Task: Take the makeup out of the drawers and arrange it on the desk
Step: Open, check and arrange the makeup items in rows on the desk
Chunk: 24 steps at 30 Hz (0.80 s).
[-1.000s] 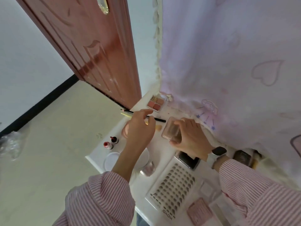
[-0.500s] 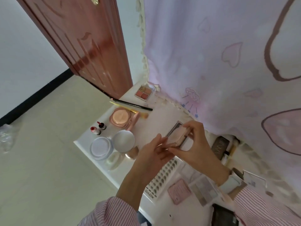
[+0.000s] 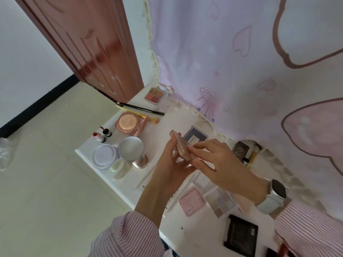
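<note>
White surface (image 3: 120,184) below me runs along a pink curtain (image 3: 232,62), with a red door (image 3: 96,43) at the far end. Makeup already lies on it: a quad palette (image 3: 155,96), two brushes (image 3: 142,110), an open powder (image 3: 127,123), two lipsticks (image 3: 101,134), round jars (image 3: 118,153), a pink card (image 3: 192,201), a pale palette (image 3: 221,202) and a black palette (image 3: 241,235). My left hand (image 3: 172,164) and right hand (image 3: 219,162) both grip a pink compact (image 3: 182,146), lifted above the middle of the surface; my left grip cups it from below and my right fingertips (image 3: 193,147) pinch its near edge. I judge I am partway through arranging, perhaps about to open or turn this compact. Next it needs a free spot, likely the bare patch near the brushes, and a level set-down without nudging the jars.
</note>
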Motion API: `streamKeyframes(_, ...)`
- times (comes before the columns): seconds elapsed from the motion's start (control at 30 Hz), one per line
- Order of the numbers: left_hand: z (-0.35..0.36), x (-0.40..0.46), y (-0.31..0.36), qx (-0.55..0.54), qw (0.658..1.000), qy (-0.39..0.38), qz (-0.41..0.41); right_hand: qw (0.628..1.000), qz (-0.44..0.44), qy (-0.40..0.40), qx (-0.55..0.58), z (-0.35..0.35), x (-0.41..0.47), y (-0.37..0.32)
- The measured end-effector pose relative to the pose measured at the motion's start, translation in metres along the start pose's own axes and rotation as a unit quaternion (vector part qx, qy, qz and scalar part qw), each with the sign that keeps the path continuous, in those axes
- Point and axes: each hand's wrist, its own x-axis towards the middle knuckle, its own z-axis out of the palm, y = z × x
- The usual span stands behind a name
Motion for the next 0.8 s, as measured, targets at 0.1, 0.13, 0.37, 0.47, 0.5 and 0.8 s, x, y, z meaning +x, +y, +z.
streamKeyframes(0.1, -0.001, 0.001, -0.003, 0.007, 1.000, 0.009, -0.017, 0.999, -0.026, -0.009, -0.031, -0.008, 0.003, 0.002)
streamKeyframes(0.13, -0.002, 0.002, -0.004, 0.010, 0.999, 0.019, -0.026, 0.998, -0.037, -0.001, -0.051, -0.010, 0.004, 0.003)
streamKeyframes(0.37, -0.013, 0.007, 0.004, -0.007, 0.994, 0.014, -0.108, 0.991, 0.131, -0.003, 0.006, -0.025, 0.020, 0.019)
streamKeyframes(0.47, -0.020, 0.016, 0.012, -0.061, 0.991, 0.074, -0.091, 0.980, 0.190, 0.030, 0.054, -0.024, 0.031, 0.033)
streamKeyframes(0.5, -0.021, 0.019, 0.015, -0.067, 0.989, 0.107, -0.077, 0.977, 0.202, 0.044, 0.054, -0.024, 0.036, 0.035)
streamKeyframes(0.8, 0.003, 0.057, 0.030, 0.141, 0.972, 0.186, 0.019, 0.973, 0.207, 0.031, -0.093, -0.023, 0.112, 0.040)
